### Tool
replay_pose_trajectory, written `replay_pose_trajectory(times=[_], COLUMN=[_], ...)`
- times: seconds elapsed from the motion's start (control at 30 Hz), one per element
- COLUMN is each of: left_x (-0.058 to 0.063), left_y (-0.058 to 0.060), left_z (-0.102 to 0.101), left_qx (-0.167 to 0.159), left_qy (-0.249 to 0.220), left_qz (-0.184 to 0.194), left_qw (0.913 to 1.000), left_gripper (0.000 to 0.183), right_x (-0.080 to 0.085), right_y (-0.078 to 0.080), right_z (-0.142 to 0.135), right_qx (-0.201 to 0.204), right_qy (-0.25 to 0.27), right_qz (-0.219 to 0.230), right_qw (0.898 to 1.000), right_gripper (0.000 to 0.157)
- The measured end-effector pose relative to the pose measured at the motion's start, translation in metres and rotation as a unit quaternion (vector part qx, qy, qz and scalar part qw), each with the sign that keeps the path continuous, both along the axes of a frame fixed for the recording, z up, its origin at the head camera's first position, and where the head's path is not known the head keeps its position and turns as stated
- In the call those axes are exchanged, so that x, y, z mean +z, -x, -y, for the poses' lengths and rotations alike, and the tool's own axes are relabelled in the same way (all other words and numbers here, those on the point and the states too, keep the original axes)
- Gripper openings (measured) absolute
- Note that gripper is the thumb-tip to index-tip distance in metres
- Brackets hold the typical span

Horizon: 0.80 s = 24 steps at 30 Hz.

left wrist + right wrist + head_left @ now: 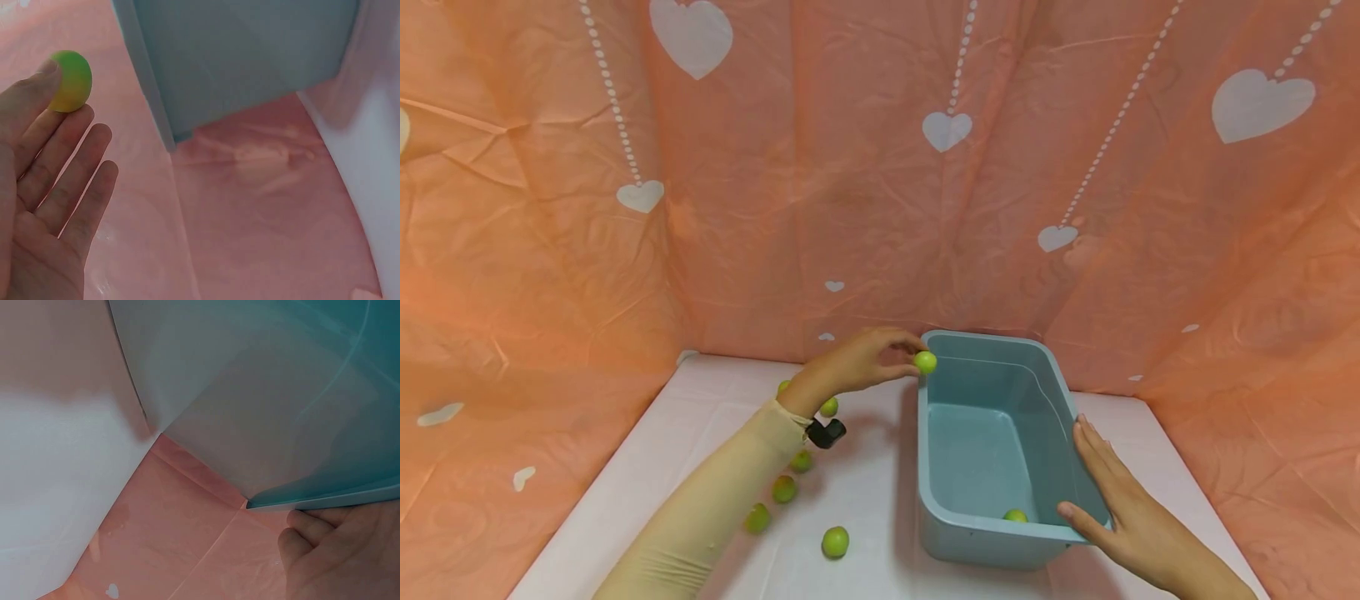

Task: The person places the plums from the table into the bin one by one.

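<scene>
My left hand pinches a small round green fruit between thumb and forefinger at the left rim of a grey-blue plastic bin. In the left wrist view the fruit is green shading to yellow, and the other fingers are spread. My right hand holds the bin's right rim near the front corner, its thumb over the inner side and its fingers along the outside. The right wrist view shows curled fingers against the rim. Inside the bin, a green fruit lies near the front wall, partly hidden.
Several loose green fruits lie left of the bin on the white tabletop, including one in front and another near the left wrist. The forearm partly covers some. An orange curtain with white hearts surrounds the table.
</scene>
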<state>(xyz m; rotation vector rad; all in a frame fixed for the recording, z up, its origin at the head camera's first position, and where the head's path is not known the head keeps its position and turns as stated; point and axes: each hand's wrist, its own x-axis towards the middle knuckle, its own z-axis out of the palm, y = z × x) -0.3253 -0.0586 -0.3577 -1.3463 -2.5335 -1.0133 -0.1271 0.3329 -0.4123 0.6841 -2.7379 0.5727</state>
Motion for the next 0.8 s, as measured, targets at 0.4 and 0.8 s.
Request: replay_pose_trajectory(times=[0.4, 0.8], left_x=[0.008, 0.003], left_y=[-0.009, -0.016], left_z=[-0.03, -0.058], left_qx=[-0.044, -0.077], left_qy=[0.016, 0.066], left_qz=[0.008, -0.003], left_qw=[0.9989, 0.9948], left_gripper=[0.037, 0.037], right_x=[-0.001, -0.002], right_y=[-0.001, 0.0], right_z=[0.0, 0.0], right_qx=[-0.002, -0.007], right_qy=[0.002, 0.01], right_qz=[0.0, 0.004], right_qw=[1.0, 1.0], right_gripper=[0.104, 0.105])
